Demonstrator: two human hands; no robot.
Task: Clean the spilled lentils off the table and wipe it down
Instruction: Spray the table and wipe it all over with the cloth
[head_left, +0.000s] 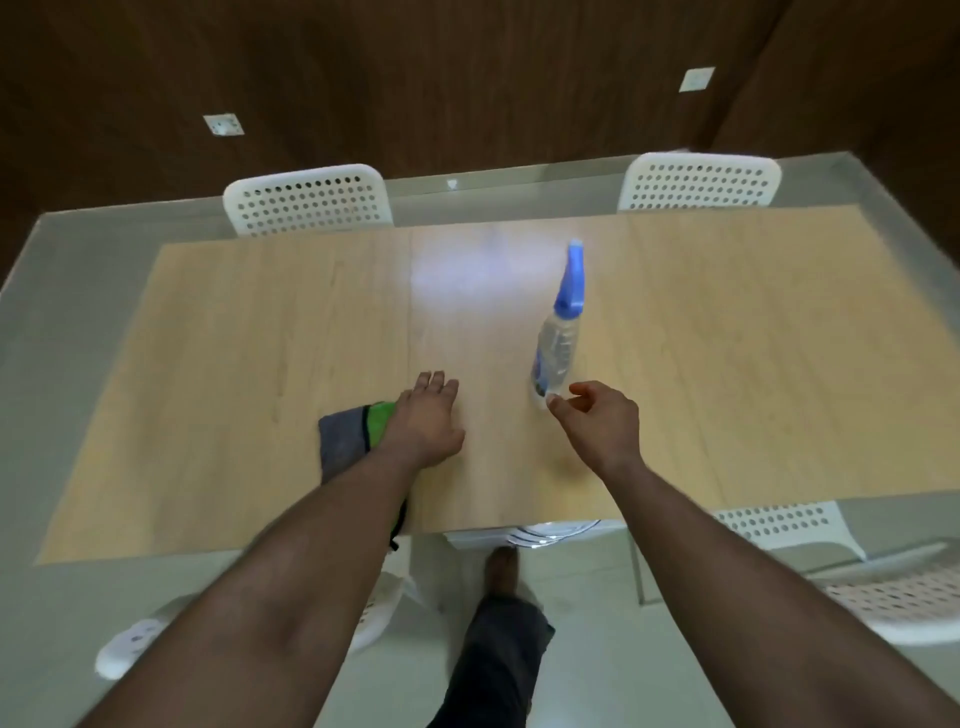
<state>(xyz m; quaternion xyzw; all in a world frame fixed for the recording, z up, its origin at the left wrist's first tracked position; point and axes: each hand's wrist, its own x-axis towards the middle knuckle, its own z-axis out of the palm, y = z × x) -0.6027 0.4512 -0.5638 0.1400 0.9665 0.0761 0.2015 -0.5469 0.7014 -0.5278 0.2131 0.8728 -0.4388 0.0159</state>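
Both of my arms reach out over the wooden table (249, 332). My left hand (428, 415) lies flat near the table's middle, fingers straight and together, palm down, holding nothing. Just beside it on its left, partly under my wrist and forearm, lies the grey and green cloth (345, 436), spread toward the table's near edge. My right hand (597, 418) hovers loosely open, thumb and forefinger parted in a half-curl, gripping nothing. The clear spray bottle (556, 358) with its blue trigger head stands upright just beyond those fingertips; whether my forefinger touches its base I cannot tell, as the frame is blurred there. Bottle and cloth sit well apart, with my left hand between them. No lentils can be made out on the tabletop at this sharpness. White perforated chairs (309, 200) stand at the far side of the table.
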